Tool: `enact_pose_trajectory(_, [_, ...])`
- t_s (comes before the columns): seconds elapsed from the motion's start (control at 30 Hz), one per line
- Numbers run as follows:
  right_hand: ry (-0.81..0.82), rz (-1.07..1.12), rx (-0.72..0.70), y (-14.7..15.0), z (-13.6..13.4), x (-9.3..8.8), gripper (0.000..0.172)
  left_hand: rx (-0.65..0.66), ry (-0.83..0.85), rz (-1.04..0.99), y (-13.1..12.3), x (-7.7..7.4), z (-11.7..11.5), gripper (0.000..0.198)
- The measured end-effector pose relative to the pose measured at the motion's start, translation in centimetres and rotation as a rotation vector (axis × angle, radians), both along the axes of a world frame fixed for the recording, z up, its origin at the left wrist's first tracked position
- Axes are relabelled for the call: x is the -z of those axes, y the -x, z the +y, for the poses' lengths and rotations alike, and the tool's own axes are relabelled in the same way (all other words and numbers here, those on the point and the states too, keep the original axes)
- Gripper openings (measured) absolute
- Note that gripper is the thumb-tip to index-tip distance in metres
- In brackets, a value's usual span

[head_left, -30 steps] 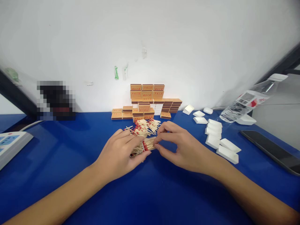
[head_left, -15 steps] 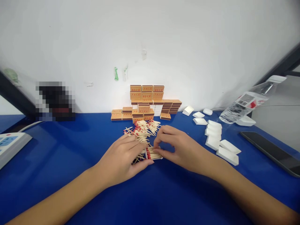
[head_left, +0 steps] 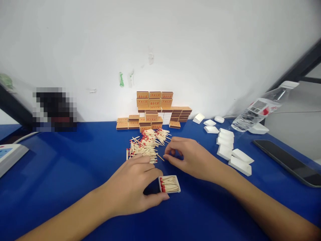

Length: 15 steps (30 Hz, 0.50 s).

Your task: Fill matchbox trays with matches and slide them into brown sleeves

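Observation:
My left hand (head_left: 136, 182) grips a small white tray (head_left: 170, 184) filled with red-tipped matches, thumb under it and fingers curled over its left end, low on the blue table (head_left: 75, 174). My right hand (head_left: 190, 157) rests just behind it with fingers curled and thumb and forefinger close together; whether they pinch a match is unclear. A loose pile of matches (head_left: 146, 144) lies in front of both hands. Orange matchbox sleeves (head_left: 154, 110) are stacked against the wall behind the pile.
Several empty white trays (head_left: 232, 150) lie to the right. A tilted water bottle (head_left: 260, 108) and a dark phone (head_left: 288, 162) sit at the far right. A white power strip (head_left: 10, 157) is at the left edge. A pixelated dark object (head_left: 54, 108) stands at the back left.
My left hand has pulled the filled tray away from the pile toward me. My right hand has let go of it and stays near the pile.

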State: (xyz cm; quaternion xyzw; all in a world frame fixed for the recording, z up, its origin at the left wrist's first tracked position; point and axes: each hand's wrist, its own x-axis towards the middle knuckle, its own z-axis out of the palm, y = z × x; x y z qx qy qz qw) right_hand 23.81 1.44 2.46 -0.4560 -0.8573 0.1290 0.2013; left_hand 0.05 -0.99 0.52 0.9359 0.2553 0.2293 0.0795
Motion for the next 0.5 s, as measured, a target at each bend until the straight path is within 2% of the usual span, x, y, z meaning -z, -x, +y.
enact_pose_trajectory(0.17, [0.056,-0.043,0.06,0.7,-0.1,1.2,0.002,-0.003,-0.035,0.03,0.0,0.2,0.1,0.035])
enact_pose_trajectory(0.2, [0.067,-0.06,0.057,0.5,-0.1,1.1,0.005,-0.007,-0.039,0.032,0.0,0.3,0.2,0.034])
enact_pose_trajectory(0.4, [0.049,-0.088,0.01,-2.2,0.6,-0.8,0.009,-0.098,-0.089,0.019,0.2,0.5,0.7,0.031])
enact_pose_trajectory(0.5, [0.107,-0.042,-0.1,-2.0,0.0,-1.4,0.01,-0.153,-0.082,0.023,0.3,0.6,0.8,0.03])
